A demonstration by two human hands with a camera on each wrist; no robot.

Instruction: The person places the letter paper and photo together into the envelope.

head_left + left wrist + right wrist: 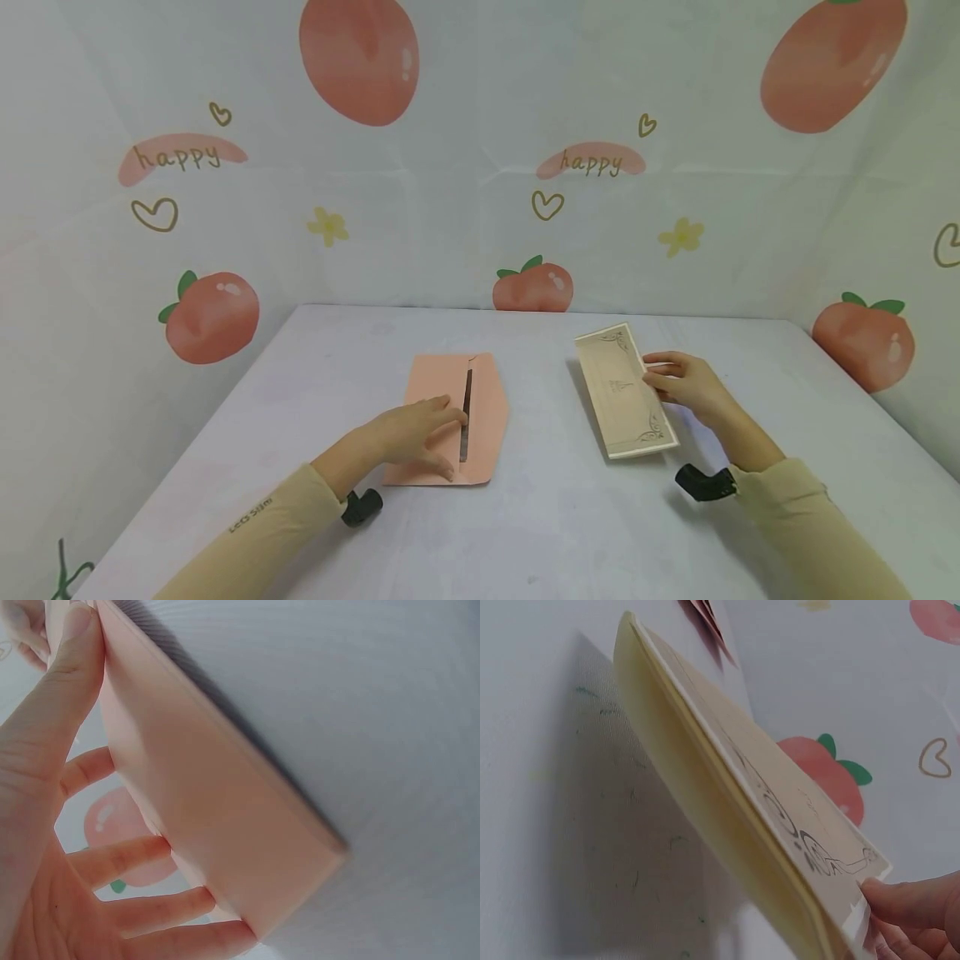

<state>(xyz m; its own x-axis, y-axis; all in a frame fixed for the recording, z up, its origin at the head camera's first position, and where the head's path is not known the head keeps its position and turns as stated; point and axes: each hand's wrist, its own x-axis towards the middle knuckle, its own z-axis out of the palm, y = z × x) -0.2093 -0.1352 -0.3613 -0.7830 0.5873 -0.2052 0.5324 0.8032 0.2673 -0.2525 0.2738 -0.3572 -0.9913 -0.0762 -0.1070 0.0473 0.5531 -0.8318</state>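
A pink envelope (483, 450) lies on the table with its pointed flap to the right and a dark slit of an opening. My left hand (420, 429) rests over it, fingers spread and fingertips touching its surface; the left wrist view shows thumb and fingers against the pink paper (202, 802). To the right, my right hand (690, 387) pinches the edge of a cream card (618, 392) with printed corner scrolls. The card is tilted, lifted off the table on at least one side. In the right wrist view its folded layers (727, 802) stand slightly apart.
A white-covered table (547, 533) carries everything. Behind it hangs a white cloth backdrop (450, 208) printed with peaches, hearts and flowers. Black wrist devices (705, 483) stick out at both sleeve cuffs.
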